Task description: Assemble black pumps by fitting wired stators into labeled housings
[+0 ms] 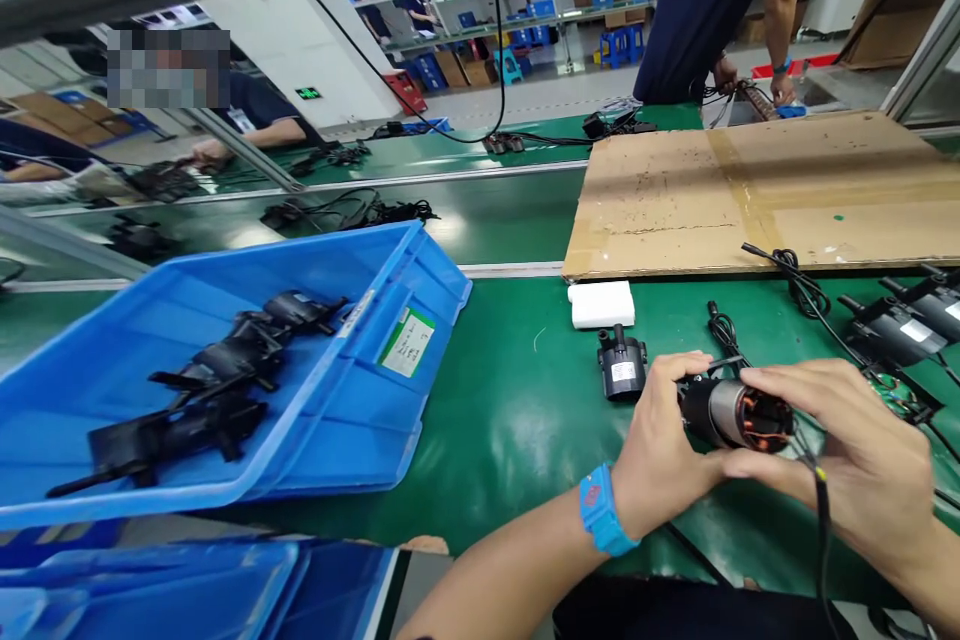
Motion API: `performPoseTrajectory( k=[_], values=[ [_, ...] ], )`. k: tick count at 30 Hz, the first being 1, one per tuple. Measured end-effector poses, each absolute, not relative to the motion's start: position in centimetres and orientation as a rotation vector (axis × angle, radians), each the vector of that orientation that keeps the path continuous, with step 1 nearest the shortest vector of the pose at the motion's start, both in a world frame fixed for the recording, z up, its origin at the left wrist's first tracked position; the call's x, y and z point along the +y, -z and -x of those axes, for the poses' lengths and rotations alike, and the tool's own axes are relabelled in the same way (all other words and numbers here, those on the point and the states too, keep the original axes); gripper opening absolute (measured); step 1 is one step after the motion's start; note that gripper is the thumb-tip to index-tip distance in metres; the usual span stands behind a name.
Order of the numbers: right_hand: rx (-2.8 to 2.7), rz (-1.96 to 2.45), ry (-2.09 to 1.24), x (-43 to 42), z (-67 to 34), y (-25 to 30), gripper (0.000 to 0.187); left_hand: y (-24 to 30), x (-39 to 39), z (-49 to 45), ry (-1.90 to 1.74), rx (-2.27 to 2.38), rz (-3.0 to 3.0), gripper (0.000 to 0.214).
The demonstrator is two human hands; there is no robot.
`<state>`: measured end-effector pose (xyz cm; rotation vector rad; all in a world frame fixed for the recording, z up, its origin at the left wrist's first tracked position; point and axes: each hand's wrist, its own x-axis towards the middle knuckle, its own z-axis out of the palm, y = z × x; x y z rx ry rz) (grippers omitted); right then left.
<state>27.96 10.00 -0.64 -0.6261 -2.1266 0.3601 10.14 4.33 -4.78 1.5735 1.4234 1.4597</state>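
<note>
Between both hands is a small pump motor [726,412], a black body with a silver metal sleeve and copper windings showing at its open end. My left hand [656,455] wraps round the black end, and a blue wristband [606,508] is on that wrist. With thumb and fingers closed, my right hand [862,440] grips the winding end. A dark cable [822,520] hangs below the right hand from thin wires at that end. Just beyond my left hand stands a black pump [622,370] with a white label. A white block [601,305] lies behind it.
A blue bin [409,410] at left holds several black pumps [232,360]. A cardboard sheet [667,200] covers the far right. Several black pumps [892,328], coiled cables [802,290] and a green circuit board [896,395] lie at right. Other people work across the bench.
</note>
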Motion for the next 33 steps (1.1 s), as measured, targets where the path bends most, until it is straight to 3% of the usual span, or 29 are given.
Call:
performPoseTrajectory(
  k=[7, 15, 22, 26, 30, 33],
  values=[
    [-2.182, 0.655, -0.227, 10.6, -27.1, 2.0, 0.052, 5.6, 4.4, -10.1, -1.466, 1.479, -1.53, 0.071],
    [-2.269, 0.668, -0.075, 11.0, -27.4, 2.7, 0.045, 6.0, 4.6, -10.0, -1.481, 1.442, -1.516, 0.067],
    [-2.4, 0.468, -0.286, 11.1, -27.2, 4.3, 0.075, 5.9, 4.5, -9.9, -1.445, 1.501, -1.37, 0.072],
    [-2.292, 0.439, -0.236, 10.6, -27.6, 4.7, 0.056, 6.3, 4.8, -9.4, -1.454, 1.382, -1.545, 0.079],
    [-2.359, 0.498, -0.169, 10.5, -27.4, 5.5, 0.03, 6.4, 5.2, -8.5, -1.149, 1.361, -1.923, 0.082],
    [-2.39, 0.598, -0.298, 10.8, -27.1, 6.3, 0.025, 5.3, 5.3, -7.4, -1.01, 1.392, -2.026, 0.096]
  ],
)
